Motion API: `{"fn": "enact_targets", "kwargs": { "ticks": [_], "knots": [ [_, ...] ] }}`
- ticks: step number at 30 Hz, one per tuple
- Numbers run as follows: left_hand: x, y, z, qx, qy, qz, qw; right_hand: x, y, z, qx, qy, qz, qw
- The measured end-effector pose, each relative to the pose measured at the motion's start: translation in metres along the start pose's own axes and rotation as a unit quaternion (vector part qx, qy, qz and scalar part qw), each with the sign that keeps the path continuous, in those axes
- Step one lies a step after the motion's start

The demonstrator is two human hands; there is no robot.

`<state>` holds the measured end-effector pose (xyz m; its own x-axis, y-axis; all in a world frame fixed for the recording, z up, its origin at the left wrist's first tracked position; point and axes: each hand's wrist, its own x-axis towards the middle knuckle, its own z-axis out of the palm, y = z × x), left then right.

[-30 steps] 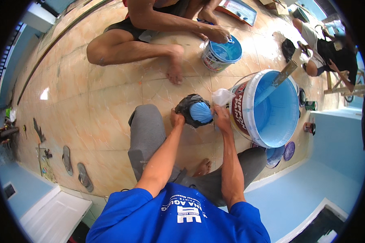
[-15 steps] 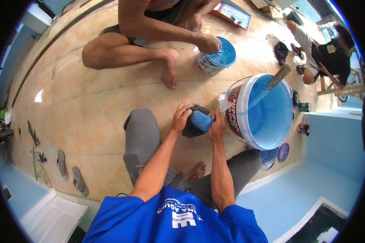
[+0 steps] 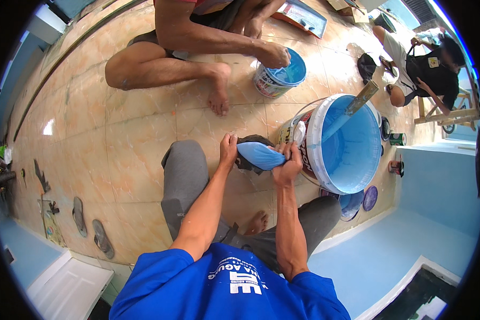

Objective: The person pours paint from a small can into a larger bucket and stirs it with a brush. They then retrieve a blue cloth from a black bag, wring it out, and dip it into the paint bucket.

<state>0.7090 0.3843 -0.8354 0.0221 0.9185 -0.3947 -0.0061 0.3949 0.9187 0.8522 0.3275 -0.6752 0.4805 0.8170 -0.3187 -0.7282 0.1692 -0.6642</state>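
Between my hands, a bulging light-blue pouch (image 3: 258,153), which looks like a thin plastic bag, sits in a crumpled black plastic bag (image 3: 245,140). My right hand (image 3: 288,163) is closed round the pouch's gathered end, on the side by the large bucket. At the other side, my left hand (image 3: 229,151) pinches the rim of the black bag with bent fingers. What fills the pouch cannot be made out. Just right of my right hand stands the large white paint bucket (image 3: 319,154), blue paint coating its inside and a flat wooden stick (image 3: 352,106) leaning in it.
Across from me, a squatting person's hand (image 3: 273,55) is at a small bucket of blue paint (image 3: 266,85). Behind it lies a paint tray (image 3: 298,18). Another person (image 3: 432,72) sits at far right. Sandals (image 3: 102,239) lie at left; a purple lid (image 3: 370,198) lies near the bucket.
The light-blue pouch has been drawn out longer and tilted sideways toward my right hand. My left hand has shifted left, pulling the black bag's rim away from it.
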Motion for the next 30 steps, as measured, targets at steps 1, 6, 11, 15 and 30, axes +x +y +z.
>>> {"fn": "enact_targets", "kwargs": {
  "ticks": [1,6,11,15,30],
  "knots": [
    [-0.001,0.001,0.001,-0.019,-0.004,-0.018,1.0,0.001,-0.001,-0.003,0.024,-0.009,0.007,1.0],
    [-0.014,0.0,0.003,-0.131,-0.085,-0.122,0.98,0.012,-0.004,-0.006,0.069,-0.129,0.048,0.988],
    [-0.007,-0.003,-0.003,-0.028,-0.076,-0.097,0.992,0.017,-0.02,0.003,0.057,-0.255,0.085,0.962],
    [0.002,0.0,-0.006,0.04,0.017,-0.001,0.999,0.014,-0.027,0.011,0.217,-0.323,0.111,0.915],
    [0.011,-0.022,-0.015,0.176,0.403,-0.075,0.895,-0.025,-0.081,0.059,0.206,-0.367,0.035,0.906]
  ]
}}
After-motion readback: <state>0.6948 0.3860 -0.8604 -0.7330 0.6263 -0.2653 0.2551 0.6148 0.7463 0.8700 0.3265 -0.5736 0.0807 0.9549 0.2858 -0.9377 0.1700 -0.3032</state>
